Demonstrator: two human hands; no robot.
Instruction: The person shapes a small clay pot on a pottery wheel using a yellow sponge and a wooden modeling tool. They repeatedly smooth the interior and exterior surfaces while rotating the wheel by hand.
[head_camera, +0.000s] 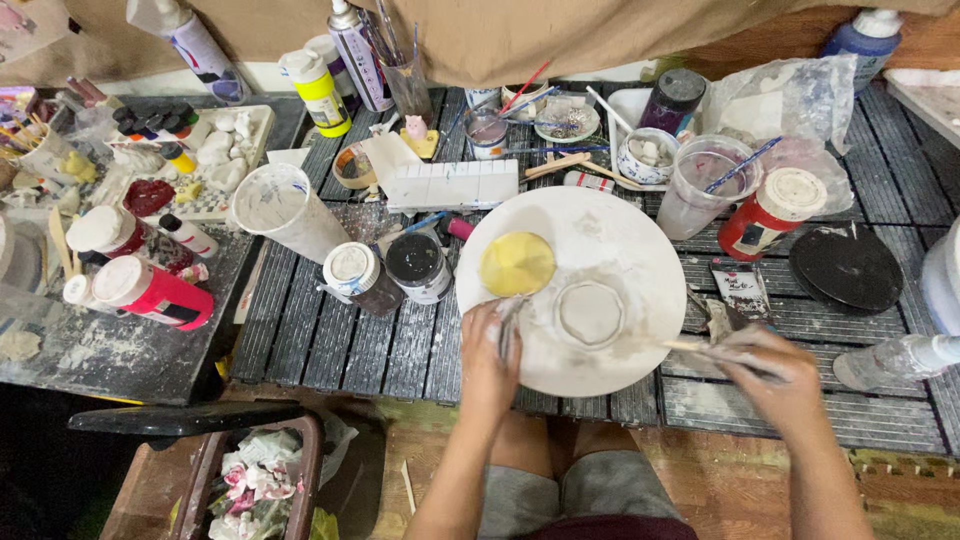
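Under left hand (487, 350), blurred tool (507, 325)

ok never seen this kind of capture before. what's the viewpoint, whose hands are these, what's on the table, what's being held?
There is no machine here. It is one picture from a camera worn on a person's head, looking down at their own two bare hands, with their knees at the bottom edge.

The left hand rests on the rim of a round white plate and seems to grip a thin tool, too blurred to name. The right hand holds a thin stick-like tool whose tip reaches onto the plate. On the plate lie a yellow disc and a pale faceted disc.

The plate sits on a slatted grey table crowded with paint bottles, including a red one, two small jars, a tall white cup and a clear cup.
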